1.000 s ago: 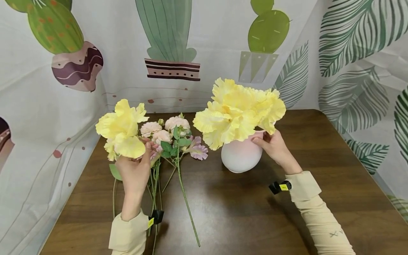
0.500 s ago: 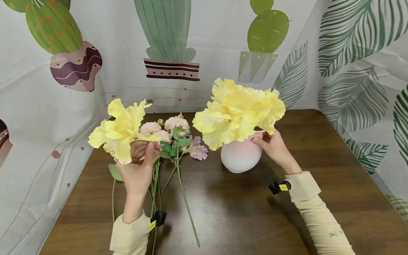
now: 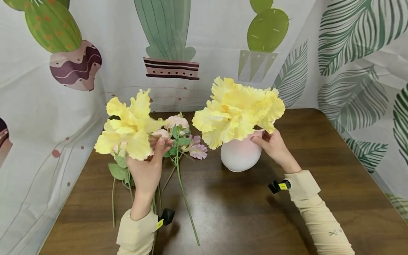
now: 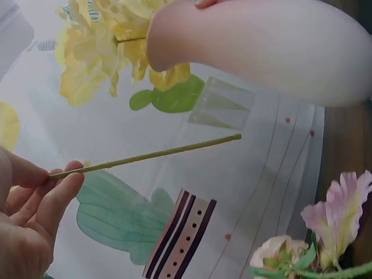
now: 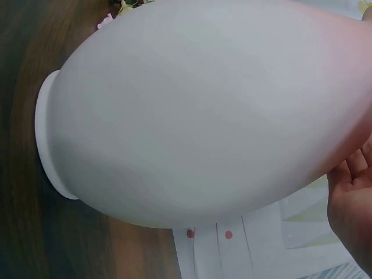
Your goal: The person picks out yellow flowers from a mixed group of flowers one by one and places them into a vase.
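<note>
Left fingers [image 4: 61, 193], yellow flower [image 3: 130, 130] shifted nearer vase [image 3: 240, 156].

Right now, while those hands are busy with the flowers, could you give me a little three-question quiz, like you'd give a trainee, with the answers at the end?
1. Multiple choice: what does the left-hand grip pinch?
A) a pink flower
B) the stem of a yellow flower
C) a green leaf

2. True or false: the lower end of the pinched stem is inside the vase.

3. Fill in the blank: the right-hand grip holds a vase that fades from pink near the rim to ____ at the base.

Key:
1. B
2. False; the left wrist view shows that end free in the air, outside the vase.
3. White
</note>
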Demonstrator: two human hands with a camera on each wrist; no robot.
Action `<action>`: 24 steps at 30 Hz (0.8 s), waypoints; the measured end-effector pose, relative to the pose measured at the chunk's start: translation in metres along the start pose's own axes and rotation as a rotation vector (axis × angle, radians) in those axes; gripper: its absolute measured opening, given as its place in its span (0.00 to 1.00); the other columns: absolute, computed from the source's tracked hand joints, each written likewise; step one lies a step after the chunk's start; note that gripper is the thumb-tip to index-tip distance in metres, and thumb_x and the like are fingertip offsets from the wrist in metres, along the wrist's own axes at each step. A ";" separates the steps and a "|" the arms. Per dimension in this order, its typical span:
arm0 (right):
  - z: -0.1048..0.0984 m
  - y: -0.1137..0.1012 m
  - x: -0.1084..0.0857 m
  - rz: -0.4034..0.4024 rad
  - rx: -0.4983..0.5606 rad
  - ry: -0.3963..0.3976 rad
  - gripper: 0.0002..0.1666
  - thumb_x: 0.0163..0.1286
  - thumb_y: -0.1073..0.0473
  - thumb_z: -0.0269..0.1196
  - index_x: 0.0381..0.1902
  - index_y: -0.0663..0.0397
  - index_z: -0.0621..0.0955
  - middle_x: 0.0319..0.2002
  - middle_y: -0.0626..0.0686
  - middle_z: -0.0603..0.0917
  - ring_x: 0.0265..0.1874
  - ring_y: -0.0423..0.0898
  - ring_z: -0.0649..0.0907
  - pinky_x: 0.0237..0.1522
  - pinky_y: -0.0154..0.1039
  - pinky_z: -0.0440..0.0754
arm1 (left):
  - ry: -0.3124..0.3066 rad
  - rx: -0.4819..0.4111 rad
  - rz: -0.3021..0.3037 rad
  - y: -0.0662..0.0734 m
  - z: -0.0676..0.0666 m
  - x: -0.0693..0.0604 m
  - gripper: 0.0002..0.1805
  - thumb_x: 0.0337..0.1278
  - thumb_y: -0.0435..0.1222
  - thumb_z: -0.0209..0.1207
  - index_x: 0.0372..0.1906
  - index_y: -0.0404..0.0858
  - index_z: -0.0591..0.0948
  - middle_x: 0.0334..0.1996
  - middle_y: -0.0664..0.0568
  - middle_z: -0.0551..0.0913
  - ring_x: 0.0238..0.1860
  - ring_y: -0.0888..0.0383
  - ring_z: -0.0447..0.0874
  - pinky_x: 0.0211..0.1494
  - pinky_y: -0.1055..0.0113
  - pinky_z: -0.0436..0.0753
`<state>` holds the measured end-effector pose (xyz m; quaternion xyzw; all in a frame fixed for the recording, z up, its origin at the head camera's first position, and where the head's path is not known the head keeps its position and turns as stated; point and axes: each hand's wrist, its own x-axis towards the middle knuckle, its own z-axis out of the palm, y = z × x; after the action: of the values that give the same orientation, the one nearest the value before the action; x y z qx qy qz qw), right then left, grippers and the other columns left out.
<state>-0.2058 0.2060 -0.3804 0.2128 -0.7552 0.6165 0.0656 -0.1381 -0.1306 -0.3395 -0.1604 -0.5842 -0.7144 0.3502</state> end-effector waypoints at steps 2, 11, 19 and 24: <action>0.000 0.000 0.000 -0.003 0.000 0.001 0.28 0.66 0.59 0.65 0.62 0.52 0.71 0.45 0.35 0.81 0.37 0.34 0.77 0.35 0.27 0.73 | 0.003 -0.010 0.009 0.001 0.003 0.001 0.05 0.57 0.22 0.60 0.38 0.21 0.80 0.30 0.49 0.87 0.31 0.57 0.89 0.35 0.66 0.86; 0.001 0.001 0.001 -0.007 -0.014 0.005 0.31 0.67 0.60 0.64 0.65 0.58 0.68 0.49 0.35 0.79 0.37 0.35 0.75 0.35 0.27 0.72 | -0.077 -0.139 0.003 0.002 0.013 -0.003 0.03 0.60 0.21 0.56 0.37 0.24 0.78 0.31 0.49 0.87 0.33 0.56 0.89 0.37 0.64 0.87; 0.002 0.002 0.001 -0.008 -0.034 -0.002 0.31 0.67 0.62 0.63 0.66 0.61 0.68 0.48 0.34 0.80 0.36 0.35 0.75 0.34 0.28 0.72 | -0.130 -0.176 -0.026 0.003 0.019 -0.012 0.04 0.63 0.31 0.59 0.41 0.42 0.79 0.36 0.56 0.84 0.39 0.62 0.86 0.41 0.68 0.86; 0.001 0.002 0.001 -0.016 -0.017 -0.001 0.28 0.67 0.60 0.64 0.64 0.54 0.70 0.46 0.34 0.82 0.37 0.34 0.76 0.35 0.28 0.72 | -0.153 -0.205 -0.020 0.009 0.025 -0.014 0.04 0.62 0.32 0.60 0.41 0.42 0.80 0.35 0.56 0.86 0.38 0.62 0.87 0.41 0.67 0.86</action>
<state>-0.2072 0.2049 -0.3823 0.2187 -0.7586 0.6095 0.0721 -0.1267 -0.1030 -0.3358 -0.2436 -0.5346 -0.7596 0.2791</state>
